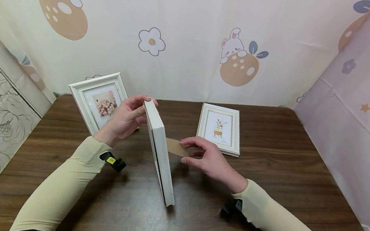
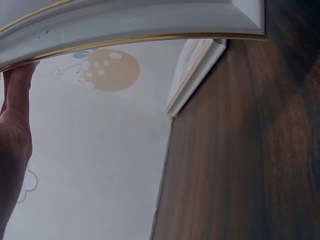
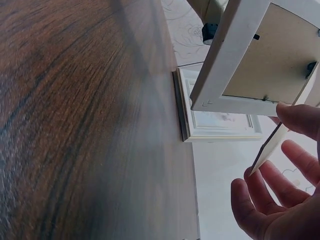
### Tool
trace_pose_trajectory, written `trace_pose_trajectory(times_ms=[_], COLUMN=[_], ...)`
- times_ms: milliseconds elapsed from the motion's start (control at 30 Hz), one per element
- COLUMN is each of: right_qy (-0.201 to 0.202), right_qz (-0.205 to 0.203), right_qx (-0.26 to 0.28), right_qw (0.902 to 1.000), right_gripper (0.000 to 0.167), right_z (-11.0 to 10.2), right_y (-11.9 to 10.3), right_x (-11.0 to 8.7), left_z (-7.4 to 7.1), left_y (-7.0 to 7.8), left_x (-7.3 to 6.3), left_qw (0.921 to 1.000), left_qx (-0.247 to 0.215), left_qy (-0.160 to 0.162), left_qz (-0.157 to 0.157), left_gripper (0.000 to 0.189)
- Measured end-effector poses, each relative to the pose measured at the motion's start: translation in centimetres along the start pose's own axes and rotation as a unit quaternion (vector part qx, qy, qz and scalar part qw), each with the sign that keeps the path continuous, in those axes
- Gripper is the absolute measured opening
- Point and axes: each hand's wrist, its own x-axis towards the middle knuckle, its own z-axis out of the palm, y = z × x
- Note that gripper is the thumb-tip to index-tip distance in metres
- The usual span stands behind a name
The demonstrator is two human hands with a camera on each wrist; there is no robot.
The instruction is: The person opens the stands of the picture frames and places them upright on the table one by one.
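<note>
My left hand (image 1: 125, 119) grips a white picture frame (image 1: 158, 143) by its upper far corner. The frame stands nearly upright, edge-on in the head view, its lower end close to the table. On its back is a tan backing board (image 3: 272, 57), seen in the right wrist view, with a fold-out stand leg (image 1: 175, 147) swung away from it. My right hand (image 1: 209, 159) pinches that leg between thumb and fingers. The left wrist view shows the frame's gold-lined front edge (image 2: 135, 25) above; the picture is hidden.
At the back left, a white frame with a flower picture (image 1: 98, 99) stands propped up. Another white frame with a potted-plant print (image 1: 219, 129) lies flat at the back right. A patterned curtain (image 1: 188, 35) borders the brown wooden table (image 1: 271, 149).
</note>
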Motion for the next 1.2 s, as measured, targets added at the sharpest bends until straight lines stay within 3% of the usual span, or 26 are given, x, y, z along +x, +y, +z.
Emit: trace_pose_trajectory(times_ms=[433,800,1200], right_qy=[0.014,0.002,-0.028], right_qz=[0.004,0.040,0.028], right_qx=[0.004,0.005,0.001], right_qw=[0.9999,0.9992,0.9992], right_gripper=[0.043,0.044,0.039], right_z=[-0.9,-1.8,-2.4], right_y=[0.8,1.2,1.6], right_x=[-0.5,-1.3,-2.4], left_z=[0.3,0.0,0.0], left_y=[0.9,1.3,1.6], left_x=[0.1,0.1,-0.1], left_qw=[0.9996,0.9983,0.9925], left_qx=[0.026,0.051,0.084], left_qy=[0.000,0.018,0.089], left_qz=[0.013,0.019,0.005], left_gripper=[0.021,0.021,0.021])
